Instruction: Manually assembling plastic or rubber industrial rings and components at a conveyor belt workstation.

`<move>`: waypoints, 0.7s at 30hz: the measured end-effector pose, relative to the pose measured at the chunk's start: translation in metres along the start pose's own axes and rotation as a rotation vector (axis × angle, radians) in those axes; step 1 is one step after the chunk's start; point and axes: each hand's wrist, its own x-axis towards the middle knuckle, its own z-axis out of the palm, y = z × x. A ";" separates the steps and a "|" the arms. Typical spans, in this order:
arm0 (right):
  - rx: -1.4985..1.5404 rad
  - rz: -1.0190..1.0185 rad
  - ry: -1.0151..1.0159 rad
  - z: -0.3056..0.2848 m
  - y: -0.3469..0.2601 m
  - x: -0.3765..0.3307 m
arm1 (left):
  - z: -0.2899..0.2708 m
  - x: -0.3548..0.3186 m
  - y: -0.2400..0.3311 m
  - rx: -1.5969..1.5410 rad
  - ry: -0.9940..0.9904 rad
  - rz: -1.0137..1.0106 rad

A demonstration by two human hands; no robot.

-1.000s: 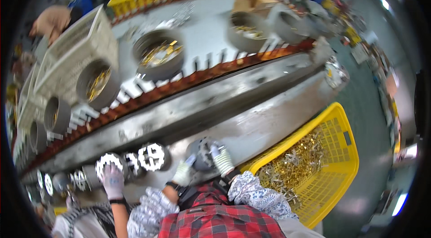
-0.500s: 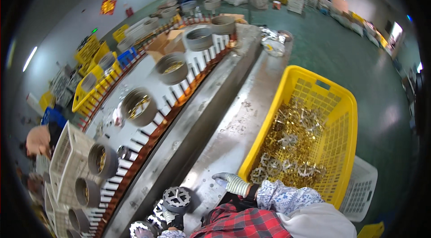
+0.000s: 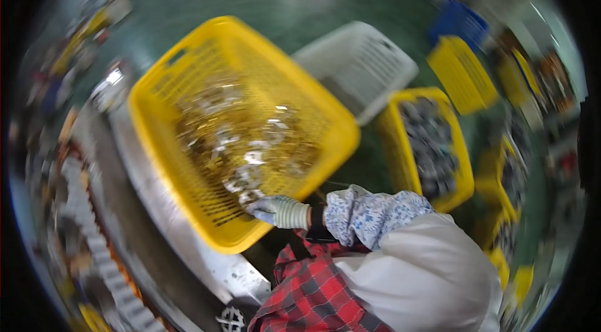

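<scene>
My right hand (image 3: 275, 210), in a pale striped glove, reaches over the near rim of a large yellow basket (image 3: 316, 116). Its fingertips are at the edge of a heap of gold and silver metal pieces (image 3: 244, 144), beside some silver slotted pieces (image 3: 245, 180). Blur and the pieces keep me from telling whether the fingers are closed or holding anything. My left hand is out of view. At the lower edge, a silver slotted disc (image 3: 231, 319) shows in part on the metal bench (image 3: 235, 275).
Beyond the basket stands a white crate (image 3: 350, 50). On the right, a yellow crate (image 3: 460, 166) holds dark grey parts, with more yellow crates (image 3: 463, 75) and a blue one (image 3: 459, 22) nearby. A blurred conveyor (image 3: 103, 250) runs along the left.
The view has swung right, bringing the basket to the centre and the conveyor to the left edge. My right hand has gone from the bench into the basket; my left hand has left the view.
</scene>
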 end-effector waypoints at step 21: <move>0.071 0.471 0.813 -0.224 0.138 -0.323 | 0.208 -0.096 -0.114 0.651 -0.366 -0.079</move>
